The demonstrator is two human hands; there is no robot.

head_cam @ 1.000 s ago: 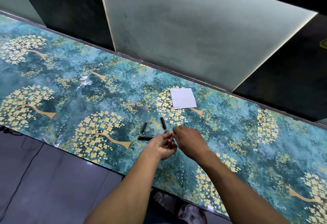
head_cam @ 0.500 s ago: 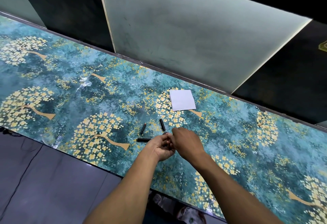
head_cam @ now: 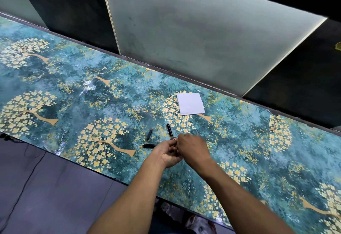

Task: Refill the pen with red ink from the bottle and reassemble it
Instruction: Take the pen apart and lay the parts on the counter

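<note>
Ink bottle: mostly hidden between the two hands; only a small dark round top [head_cam: 173, 138] peeks out above the fingers.
Left hand [head_cam: 167, 153]: curled around something small that cannot be made out.
Right hand [head_cam: 191, 147]: fingers bent, meeting the left; what they pinch cannot be told.
Pen parts: red-tipped piece [head_cam: 149, 133], black piece [head_cam: 169, 129], black piece [head_cam: 149, 145], all lying apart on the table [head_cam: 73, 104].
Paper [head_cam: 190, 103]: white, farther back.
</note>
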